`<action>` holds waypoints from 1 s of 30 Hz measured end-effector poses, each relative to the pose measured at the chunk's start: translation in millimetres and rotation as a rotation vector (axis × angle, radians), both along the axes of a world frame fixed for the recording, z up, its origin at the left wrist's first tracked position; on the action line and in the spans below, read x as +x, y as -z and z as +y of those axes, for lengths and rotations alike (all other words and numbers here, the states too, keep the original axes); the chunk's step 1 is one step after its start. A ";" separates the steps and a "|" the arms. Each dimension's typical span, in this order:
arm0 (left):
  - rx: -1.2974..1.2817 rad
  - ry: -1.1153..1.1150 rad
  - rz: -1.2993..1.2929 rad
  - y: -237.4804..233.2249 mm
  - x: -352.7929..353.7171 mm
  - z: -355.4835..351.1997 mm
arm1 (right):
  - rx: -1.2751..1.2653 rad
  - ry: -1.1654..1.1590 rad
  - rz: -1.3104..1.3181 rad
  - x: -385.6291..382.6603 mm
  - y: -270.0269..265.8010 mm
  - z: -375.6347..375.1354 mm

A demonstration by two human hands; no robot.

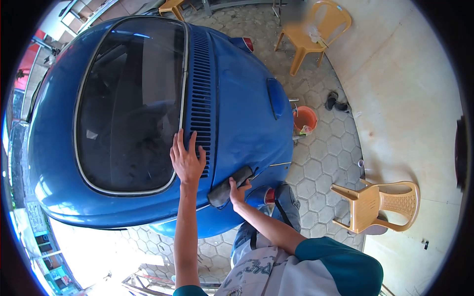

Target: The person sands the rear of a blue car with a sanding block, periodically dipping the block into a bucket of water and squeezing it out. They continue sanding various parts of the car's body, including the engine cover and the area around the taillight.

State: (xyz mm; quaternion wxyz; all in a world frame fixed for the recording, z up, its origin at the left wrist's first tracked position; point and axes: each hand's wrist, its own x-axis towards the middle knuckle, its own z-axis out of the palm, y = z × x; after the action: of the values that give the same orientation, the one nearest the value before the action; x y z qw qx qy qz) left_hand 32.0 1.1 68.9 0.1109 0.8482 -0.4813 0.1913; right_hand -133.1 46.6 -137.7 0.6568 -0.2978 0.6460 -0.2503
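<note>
A blue car [237, 118] fills the left and middle of the head view, its dark rear window [128, 98] toward the left. My left hand [187, 158] lies flat with fingers spread on the vent slats beside the window. My right hand [238, 189] grips a dark grey sanding block [228, 187] pressed against the blue engine lid, just below the left hand.
An orange bucket [305, 118] stands on the hexagon paving by the car. One tan plastic chair [316, 32] stands at the top, another [377, 204] lies tipped at the right. A pair of dark sandals [335, 101] lies near the bucket. A beige wall [410, 113] runs along the right.
</note>
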 end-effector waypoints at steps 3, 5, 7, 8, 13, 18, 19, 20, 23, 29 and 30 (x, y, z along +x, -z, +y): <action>0.070 0.000 -0.095 18.7 -10.7 85.7 | 0.570 0.289 0.025 -11.2 -8.2 -64.5; 0.032 -0.089 -0.210 52.1 -21.2 140.7 | 0.525 0.044 -0.189 -0.6 21.9 -51.6; 0.005 -0.153 -0.298 70.2 -15.8 148.0 | 0.416 -0.151 -0.239 9.6 3.6 -38.7; 0.008 -0.177 -0.326 76.1 -15.8 148.1 | 0.337 -0.207 -0.215 13.7 -38.9 -18.3; 0.016 -0.204 -0.334 78.6 -21.0 151.4 | -0.146 -0.285 0.008 3.1 -19.2 31.8; -0.044 -0.184 -0.322 81.1 -20.4 150.6 | -0.301 -0.418 0.128 -9.2 -38.2 3.2; -0.052 -0.179 -0.312 80.4 -19.6 149.4 | -0.627 -0.450 0.154 0.2 -41.0 7.3; -0.056 -0.177 -0.308 79.5 -18.3 147.9 | -0.692 -0.516 0.155 4.7 -43.8 7.1; -0.057 -0.170 -0.289 79.6 -20.8 150.3 | -0.804 -0.702 0.166 1.2 -80.3 5.4; -0.080 -0.163 -0.239 75.8 -23.8 146.5 | -0.701 -0.661 0.261 -18.9 -42.8 7.1; -0.089 -0.162 -0.246 76.9 -24.2 147.2 | -0.684 -0.625 0.269 -8.6 -49.2 -4.2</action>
State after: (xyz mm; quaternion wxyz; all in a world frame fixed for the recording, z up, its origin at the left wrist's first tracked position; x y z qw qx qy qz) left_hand 7.8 148.3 -8.0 0.0730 0.8487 -0.4123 0.3231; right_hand -141.7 42.5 -88.6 0.4756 -0.7064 0.4855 -0.1980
